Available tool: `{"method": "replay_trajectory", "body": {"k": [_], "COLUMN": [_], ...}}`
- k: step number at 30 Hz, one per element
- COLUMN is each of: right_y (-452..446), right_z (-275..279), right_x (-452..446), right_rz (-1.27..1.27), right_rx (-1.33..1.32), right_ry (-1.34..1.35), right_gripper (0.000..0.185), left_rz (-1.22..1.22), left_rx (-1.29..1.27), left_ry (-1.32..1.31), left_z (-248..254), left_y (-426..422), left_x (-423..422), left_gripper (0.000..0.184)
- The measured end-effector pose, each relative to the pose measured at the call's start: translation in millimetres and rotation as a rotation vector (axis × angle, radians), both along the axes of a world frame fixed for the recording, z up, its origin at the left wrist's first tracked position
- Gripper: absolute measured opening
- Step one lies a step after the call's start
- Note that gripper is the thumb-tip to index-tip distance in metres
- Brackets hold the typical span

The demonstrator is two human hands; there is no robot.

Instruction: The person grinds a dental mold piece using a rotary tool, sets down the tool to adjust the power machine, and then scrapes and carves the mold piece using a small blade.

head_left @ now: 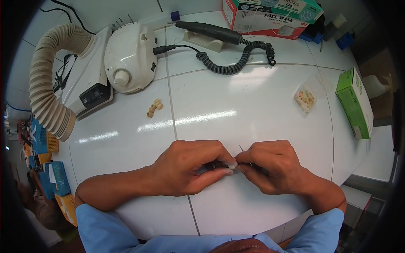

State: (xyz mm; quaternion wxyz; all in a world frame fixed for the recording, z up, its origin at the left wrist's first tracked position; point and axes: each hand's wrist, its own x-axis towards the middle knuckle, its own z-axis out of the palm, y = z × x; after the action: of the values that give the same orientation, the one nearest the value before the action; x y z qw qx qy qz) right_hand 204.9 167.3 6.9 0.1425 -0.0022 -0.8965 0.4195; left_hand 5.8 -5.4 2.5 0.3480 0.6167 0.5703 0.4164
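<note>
My left hand is closed, its thumb and forefinger pinching a small whitish piece that looks like a tooth or crown. Right beside it, the fingers of my right hand are closed around a thin metal tool, whose narrow end sticks up above the knuckles. The fingertips of both hands meet at the whitish piece. Most of the tool is hidden in my right fingers, so its kind does not show. Both hands are low over the white tabletop.
Several tan tooth-like pieces lie on the left. A small clear box holds more bits. Farther back are a white control unit, a ribbed hose, a black handpiece and a face mask box. A green box stands right.
</note>
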Motion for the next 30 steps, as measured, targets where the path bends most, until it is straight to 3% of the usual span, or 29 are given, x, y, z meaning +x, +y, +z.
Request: {"method": "replay_trajectory", "body": {"k": [30], "right_y": [-0.8], "right_z": [-1.7], "right_x": [2.5], "right_rz": [-0.002], "right_rx": [0.057], "right_ry": [0.031], "right_gripper": [0.016], "left_rz": [-0.042], "left_rx": [0.050], "left_ry": [0.068], "left_z": [4.8], "left_y": [3.4], "left_x": [-0.3], "left_gripper": [0.024]}}
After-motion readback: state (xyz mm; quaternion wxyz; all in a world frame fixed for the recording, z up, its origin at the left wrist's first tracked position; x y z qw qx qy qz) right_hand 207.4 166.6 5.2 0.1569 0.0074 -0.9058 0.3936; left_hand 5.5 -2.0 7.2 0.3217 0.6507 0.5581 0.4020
